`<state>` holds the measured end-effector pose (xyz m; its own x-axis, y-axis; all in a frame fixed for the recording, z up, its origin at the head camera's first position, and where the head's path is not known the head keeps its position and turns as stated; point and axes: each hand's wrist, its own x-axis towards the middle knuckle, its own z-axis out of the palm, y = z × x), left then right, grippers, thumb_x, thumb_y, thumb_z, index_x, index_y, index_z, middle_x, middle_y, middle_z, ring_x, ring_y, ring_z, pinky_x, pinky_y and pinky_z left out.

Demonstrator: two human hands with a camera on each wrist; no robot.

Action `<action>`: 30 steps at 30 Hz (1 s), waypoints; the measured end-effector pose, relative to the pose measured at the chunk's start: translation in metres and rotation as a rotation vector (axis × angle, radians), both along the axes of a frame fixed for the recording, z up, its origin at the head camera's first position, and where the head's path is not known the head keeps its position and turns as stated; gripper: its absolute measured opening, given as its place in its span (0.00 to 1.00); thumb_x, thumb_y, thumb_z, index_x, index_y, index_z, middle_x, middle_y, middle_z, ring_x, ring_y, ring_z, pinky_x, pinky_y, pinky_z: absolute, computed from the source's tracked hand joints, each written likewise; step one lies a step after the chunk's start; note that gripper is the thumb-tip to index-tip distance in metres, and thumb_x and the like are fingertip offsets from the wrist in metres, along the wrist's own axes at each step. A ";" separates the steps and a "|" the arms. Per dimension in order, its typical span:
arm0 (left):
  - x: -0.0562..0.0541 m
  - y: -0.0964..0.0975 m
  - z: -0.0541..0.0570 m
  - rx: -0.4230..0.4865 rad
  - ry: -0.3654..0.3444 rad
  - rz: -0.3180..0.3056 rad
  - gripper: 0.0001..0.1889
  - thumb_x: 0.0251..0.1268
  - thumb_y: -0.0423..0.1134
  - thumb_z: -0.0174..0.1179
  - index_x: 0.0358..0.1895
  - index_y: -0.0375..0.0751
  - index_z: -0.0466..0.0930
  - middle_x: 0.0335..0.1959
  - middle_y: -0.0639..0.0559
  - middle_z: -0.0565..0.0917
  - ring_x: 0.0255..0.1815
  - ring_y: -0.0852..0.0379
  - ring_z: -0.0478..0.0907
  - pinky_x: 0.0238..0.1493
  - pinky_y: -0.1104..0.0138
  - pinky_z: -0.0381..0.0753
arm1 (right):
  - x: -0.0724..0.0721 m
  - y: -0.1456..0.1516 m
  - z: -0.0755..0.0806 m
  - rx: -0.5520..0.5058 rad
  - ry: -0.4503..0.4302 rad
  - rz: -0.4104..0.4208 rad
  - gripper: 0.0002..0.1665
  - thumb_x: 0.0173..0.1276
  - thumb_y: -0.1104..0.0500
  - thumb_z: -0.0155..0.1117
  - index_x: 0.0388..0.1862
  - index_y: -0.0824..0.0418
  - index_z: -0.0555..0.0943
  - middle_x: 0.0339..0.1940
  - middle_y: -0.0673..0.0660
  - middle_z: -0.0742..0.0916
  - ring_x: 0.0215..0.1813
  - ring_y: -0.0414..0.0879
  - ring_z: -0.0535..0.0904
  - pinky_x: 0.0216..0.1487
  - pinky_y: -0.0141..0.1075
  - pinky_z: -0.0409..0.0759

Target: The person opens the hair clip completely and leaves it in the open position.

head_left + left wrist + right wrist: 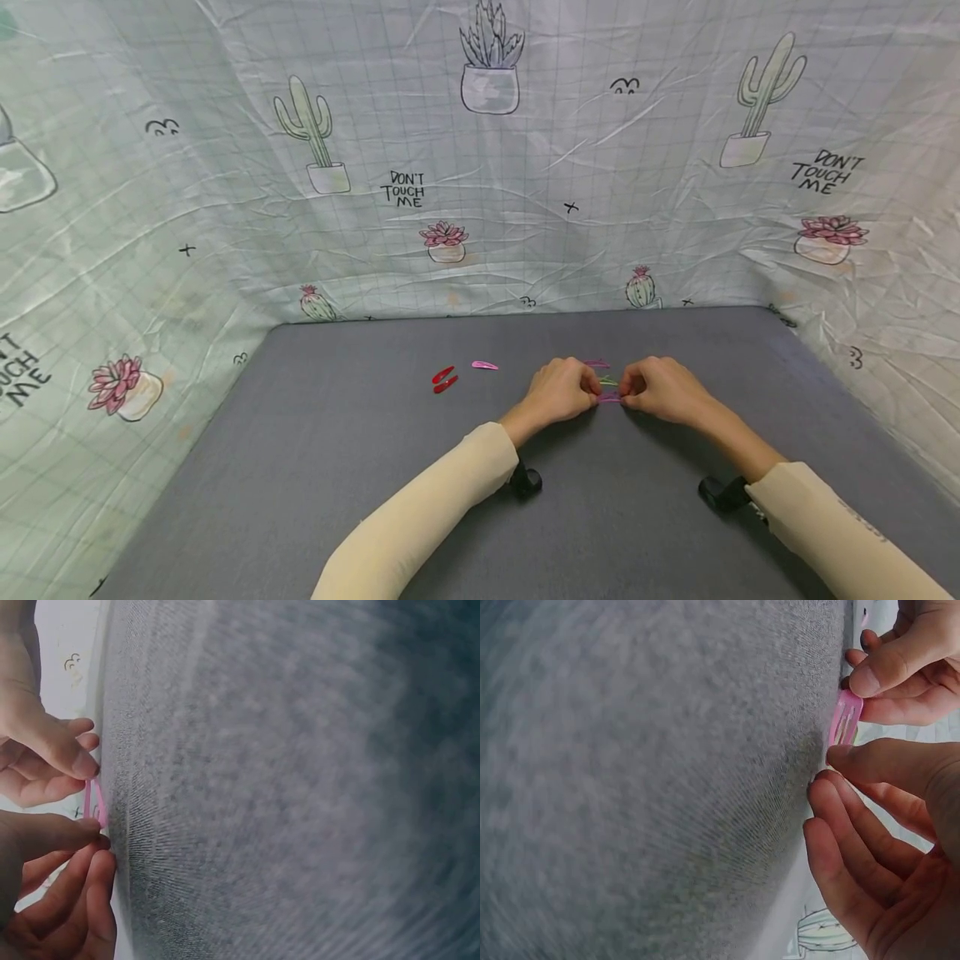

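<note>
A pink snap hair clip (610, 399) lies between my two hands, near the tabletop. My left hand (561, 390) pinches one end of it with thumb and fingertips. The opposite end is pinched by my right hand (667, 390). In the right wrist view the pink hair clip (846, 718) shows its slotted middle, while the fingertips hide its ends. Just beyond it on the table are a green hair clip (608, 382) and a magenta hair clip (597, 363), both partly screened by the hands in the head view.
Left of the hands lie two red hair clips (443, 375) (446, 384) side by side, and another pink hair clip (484, 365). The grey table (360, 467) ends at a printed cloth (525, 208) hanging at the back and sides.
</note>
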<state>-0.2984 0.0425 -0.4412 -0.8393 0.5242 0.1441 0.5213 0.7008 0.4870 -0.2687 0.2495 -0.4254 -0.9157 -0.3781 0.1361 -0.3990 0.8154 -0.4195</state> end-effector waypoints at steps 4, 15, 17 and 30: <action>-0.001 -0.003 0.002 0.011 -0.011 -0.012 0.04 0.61 0.41 0.72 0.37 0.53 0.92 0.33 0.63 0.91 0.33 0.68 0.81 0.32 0.74 0.75 | 0.001 0.001 0.004 0.012 -0.011 -0.008 0.05 0.60 0.62 0.75 0.29 0.53 0.88 0.24 0.45 0.88 0.24 0.36 0.76 0.27 0.35 0.73; -0.006 -0.038 0.015 0.081 -0.029 -0.014 0.07 0.62 0.41 0.72 0.42 0.48 0.92 0.34 0.59 0.91 0.30 0.69 0.81 0.33 0.73 0.77 | -0.002 -0.009 0.025 -0.022 0.031 -0.013 0.02 0.61 0.61 0.75 0.30 0.55 0.88 0.26 0.46 0.89 0.26 0.37 0.79 0.28 0.36 0.76; -0.007 -0.050 0.019 0.094 -0.022 -0.006 0.08 0.62 0.41 0.72 0.43 0.47 0.92 0.34 0.58 0.91 0.29 0.68 0.81 0.33 0.72 0.76 | -0.004 -0.015 0.029 -0.027 0.036 -0.006 0.01 0.62 0.60 0.75 0.32 0.56 0.89 0.26 0.47 0.89 0.27 0.37 0.80 0.29 0.37 0.77; -0.019 -0.133 0.032 0.222 -0.045 0.089 0.10 0.65 0.39 0.70 0.47 0.42 0.91 0.36 0.52 0.91 0.31 0.61 0.84 0.34 0.67 0.81 | -0.024 -0.069 0.044 -0.097 -0.001 0.048 0.04 0.65 0.60 0.73 0.38 0.58 0.89 0.32 0.51 0.90 0.32 0.41 0.83 0.36 0.39 0.81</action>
